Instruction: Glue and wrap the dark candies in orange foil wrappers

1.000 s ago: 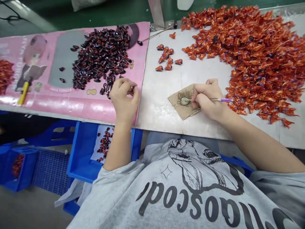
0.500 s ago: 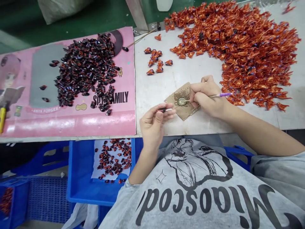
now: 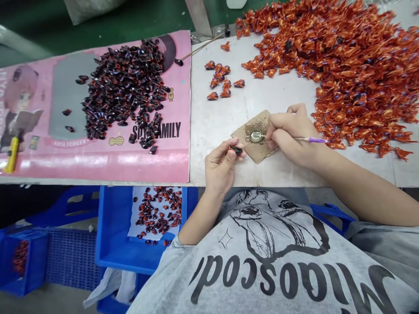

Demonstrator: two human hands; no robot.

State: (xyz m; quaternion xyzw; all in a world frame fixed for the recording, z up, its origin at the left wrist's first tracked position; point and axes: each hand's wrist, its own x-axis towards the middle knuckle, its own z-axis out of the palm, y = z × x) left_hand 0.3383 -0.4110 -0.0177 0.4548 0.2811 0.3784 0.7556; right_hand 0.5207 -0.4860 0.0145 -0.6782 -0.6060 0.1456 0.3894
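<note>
My left hand [image 3: 222, 163] pinches a small glossy black-and-orange piece [image 3: 235, 150] between thumb and fingers, just left of a brown cardboard square [image 3: 258, 155]. Closed around a thin stick with a purple end [image 3: 317, 140], most likely a fine brush, is my right hand [image 3: 291, 133]. The stick's tip reaches a small round cap of clear liquid [image 3: 256, 136] on the speckled cardboard. Beyond the hands lies a little group of orange-and-black pieces [image 3: 225, 82] on the white tabletop [image 3: 209, 126].
A large heap of orange pieces [image 3: 360, 65] covers the table's right side. Black pieces [image 3: 124, 87] are piled on a pink mat [image 3: 157, 170] at left, near a yellow cutter [image 3: 12, 155]. Below the edge, a blue bin [image 3: 114, 250] holds more pieces on white paper.
My left hand has shifted right, towards the cardboard, with the piece. The stick's tip has gone from close by my left fingers, or stays, at the cap; the whole view has shifted slightly.
</note>
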